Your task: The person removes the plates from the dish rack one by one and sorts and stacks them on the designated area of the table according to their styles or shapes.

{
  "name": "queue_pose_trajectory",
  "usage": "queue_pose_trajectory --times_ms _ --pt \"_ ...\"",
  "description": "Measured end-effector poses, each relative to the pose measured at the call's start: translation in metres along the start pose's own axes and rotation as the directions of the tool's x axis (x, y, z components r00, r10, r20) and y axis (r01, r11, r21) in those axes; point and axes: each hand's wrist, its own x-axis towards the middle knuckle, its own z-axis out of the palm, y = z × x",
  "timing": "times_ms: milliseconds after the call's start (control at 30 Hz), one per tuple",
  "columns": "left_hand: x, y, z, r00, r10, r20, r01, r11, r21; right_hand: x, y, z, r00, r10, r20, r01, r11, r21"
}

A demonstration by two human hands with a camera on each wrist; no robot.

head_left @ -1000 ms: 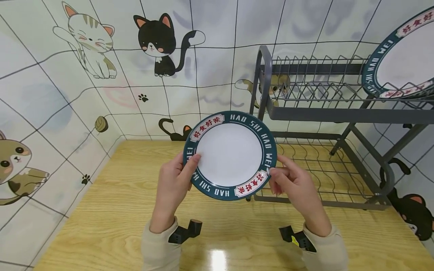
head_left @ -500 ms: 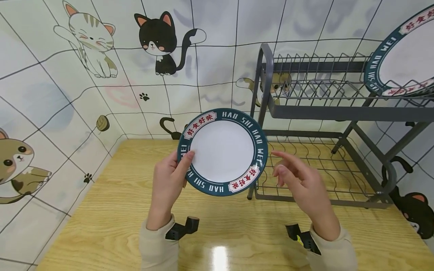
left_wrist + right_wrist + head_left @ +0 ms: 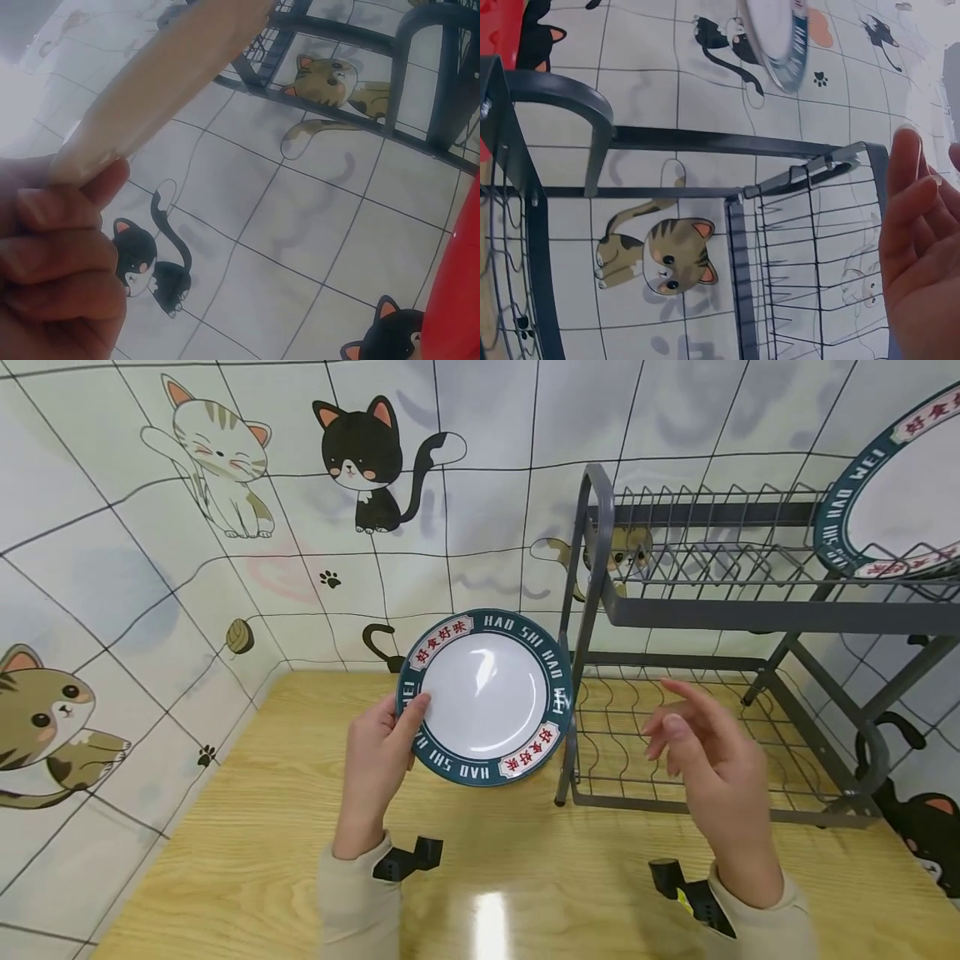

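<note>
A round plate [image 3: 483, 697] with a white centre and a dark green lettered rim is held tilted up above the table. My left hand [image 3: 381, 760] grips its left edge, thumb on the front of the rim and fingers behind, where the plate hides them. In the left wrist view the curled fingers [image 3: 67, 262] press against the plate's pale underside [image 3: 165, 90]. My right hand [image 3: 712, 768] is apart from the plate, in front of the rack's lower shelf, its fingers loosely bent with nothing in them. In the right wrist view the plate's rim [image 3: 784, 67] shows at the top.
A grey two-tier dish rack [image 3: 720, 610] stands at the right on the wooden table [image 3: 247, 860]. Another matching plate [image 3: 900, 493] leans in its upper tier at the far right. Cat-patterned tiled walls [image 3: 487, 485] close off the back and left. Something red [image 3: 454, 277] borders the wrist views.
My right hand has let go of the plate's right edge and moved away to the right. Held by the left hand alone, the plate has shifted slightly left and turned a little.
</note>
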Motion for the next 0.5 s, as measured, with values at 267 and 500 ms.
queue_pose_trajectory --times_ms 267,500 --pt "0.008 -0.033 0.000 0.996 -0.067 -0.059 0.070 0.996 0.051 0.007 -0.004 -0.021 0.960 -0.103 -0.259 0.152 0.972 0.177" --pt "0.011 -0.049 -0.009 0.990 -0.082 -0.112 0.089 0.994 0.060 0.026 0.004 -0.054 0.931 -0.108 -0.348 0.093 0.994 -0.060"
